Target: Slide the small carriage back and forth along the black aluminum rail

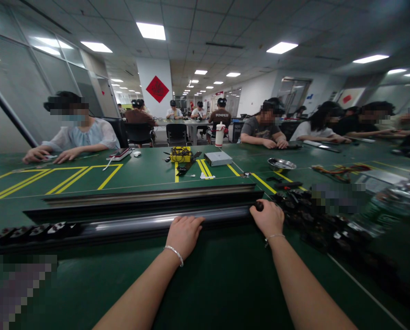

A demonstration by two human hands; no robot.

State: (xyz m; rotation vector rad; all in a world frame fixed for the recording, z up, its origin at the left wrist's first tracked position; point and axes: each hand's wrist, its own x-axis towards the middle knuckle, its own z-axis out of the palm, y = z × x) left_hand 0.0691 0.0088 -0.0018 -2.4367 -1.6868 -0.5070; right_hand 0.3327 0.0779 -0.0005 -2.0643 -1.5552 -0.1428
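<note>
Long black rail (129, 224) lies lengthwise across the green table (225, 275), just in front of the person. Left hand (184, 233) is palm down on the rail near its middle, fingers spread flat over the top, not wrapped round it. Right hand (268, 219) is at the rail's right end, fingers curled tight round a small black cap (259, 206) that touches the rail end. A second dark rail (150, 197) lies parallel just behind. A row of black clips (29, 230) sits on the near rail's left end. A pile of small black parts (304, 211) lies just right of the right hand. Further back are a white box (218, 158) and a metal bowl (281, 163). A co-worker (77, 133) sits across on the left, hands on the table
</note>
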